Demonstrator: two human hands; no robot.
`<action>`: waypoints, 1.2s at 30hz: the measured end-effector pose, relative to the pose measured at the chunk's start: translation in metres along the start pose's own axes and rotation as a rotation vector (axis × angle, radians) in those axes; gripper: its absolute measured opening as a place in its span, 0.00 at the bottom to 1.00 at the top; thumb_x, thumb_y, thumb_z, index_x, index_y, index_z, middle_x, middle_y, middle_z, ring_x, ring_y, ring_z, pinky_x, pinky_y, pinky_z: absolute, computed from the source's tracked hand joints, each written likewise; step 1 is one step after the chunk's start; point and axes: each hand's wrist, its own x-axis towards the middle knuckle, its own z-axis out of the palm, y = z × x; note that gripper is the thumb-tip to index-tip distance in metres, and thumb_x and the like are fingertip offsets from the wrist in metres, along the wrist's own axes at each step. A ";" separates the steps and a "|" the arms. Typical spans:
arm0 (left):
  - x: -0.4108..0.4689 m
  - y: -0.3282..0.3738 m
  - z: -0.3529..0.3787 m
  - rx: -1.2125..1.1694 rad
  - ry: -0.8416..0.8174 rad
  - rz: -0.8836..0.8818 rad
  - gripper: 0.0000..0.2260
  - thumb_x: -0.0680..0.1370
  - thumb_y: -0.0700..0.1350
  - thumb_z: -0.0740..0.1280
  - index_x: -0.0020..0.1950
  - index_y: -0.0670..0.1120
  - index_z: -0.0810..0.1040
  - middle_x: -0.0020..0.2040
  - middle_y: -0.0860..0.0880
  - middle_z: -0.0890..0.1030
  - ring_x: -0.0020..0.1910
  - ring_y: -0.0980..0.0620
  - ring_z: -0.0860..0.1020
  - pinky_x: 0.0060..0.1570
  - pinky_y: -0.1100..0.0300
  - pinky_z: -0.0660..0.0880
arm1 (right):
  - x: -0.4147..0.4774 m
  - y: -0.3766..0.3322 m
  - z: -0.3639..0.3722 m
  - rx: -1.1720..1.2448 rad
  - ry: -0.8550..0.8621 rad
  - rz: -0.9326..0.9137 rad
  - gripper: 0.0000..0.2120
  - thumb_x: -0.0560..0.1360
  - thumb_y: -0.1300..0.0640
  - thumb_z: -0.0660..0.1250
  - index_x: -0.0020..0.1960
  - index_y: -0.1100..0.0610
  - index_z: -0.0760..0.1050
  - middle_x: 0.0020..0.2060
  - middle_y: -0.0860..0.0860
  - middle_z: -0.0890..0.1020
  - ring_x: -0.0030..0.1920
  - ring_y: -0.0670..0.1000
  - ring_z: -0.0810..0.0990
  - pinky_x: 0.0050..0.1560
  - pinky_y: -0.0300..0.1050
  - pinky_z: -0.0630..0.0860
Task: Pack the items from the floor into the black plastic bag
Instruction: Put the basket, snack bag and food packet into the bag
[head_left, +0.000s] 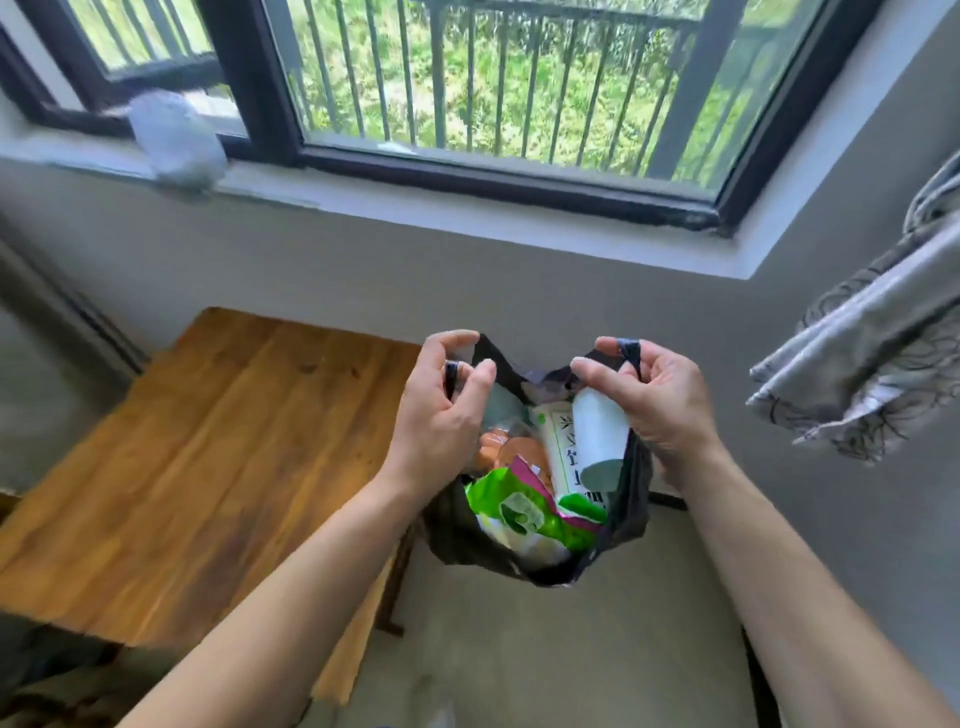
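Close in front of you, your left grip (441, 415) is closed on the left handle (451, 376) of the black plastic bag (457, 535), with thumb and fingers curled round the thin black loop. Your right grip (660, 405) is closed on the right handle (631, 353), which passes over your curled fingers. You hold the two grips apart, so the bag hangs between them with its mouth pulled wide.

Inside the bag, a white cylinder (597, 431) leans against the right wall just under your right grip. Beside it stands a white box with green print (558, 457). A green and white packet (519, 514) with a pink edge lies lowest and nearest you. An orange-brown item (498, 452) is tucked behind the packet, too hidden for you to tell what it is.

The bag hangs above the grey floor (519, 649), just right of the wooden bench (208, 441), whose top runs off to your left.

Beyond the bag stands a grey wall (363, 280). A grey patterned curtain (872, 353) hangs to your right. Higher up, a blurred white object (176, 137) sits on the pale windowsill (363, 192). Behind that is the dark-framed window (280, 104), with railings (519, 78) and greenery (405, 67) outside.
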 end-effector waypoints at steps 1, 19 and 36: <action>0.012 -0.001 -0.011 0.019 0.014 0.008 0.11 0.80 0.49 0.66 0.62 0.53 0.72 0.38 0.49 0.78 0.36 0.48 0.79 0.35 0.53 0.81 | 0.010 -0.004 0.011 -0.002 -0.024 -0.007 0.20 0.64 0.48 0.81 0.52 0.55 0.82 0.28 0.44 0.66 0.34 0.48 0.67 0.43 0.43 0.71; 0.196 -0.068 -0.166 0.281 0.542 -0.188 0.09 0.72 0.59 0.65 0.52 0.65 0.75 0.44 0.51 0.77 0.43 0.55 0.76 0.47 0.59 0.73 | 0.219 -0.009 0.225 -0.072 -0.636 -0.053 0.13 0.71 0.58 0.77 0.53 0.60 0.80 0.27 0.46 0.72 0.30 0.43 0.72 0.38 0.32 0.75; 0.275 -0.160 -0.204 0.728 0.443 -0.408 0.08 0.78 0.47 0.66 0.56 0.51 0.77 0.40 0.53 0.73 0.42 0.52 0.74 0.48 0.59 0.70 | 0.308 0.056 0.306 -0.252 -0.751 0.152 0.09 0.70 0.59 0.71 0.49 0.53 0.80 0.45 0.52 0.86 0.49 0.51 0.85 0.58 0.51 0.80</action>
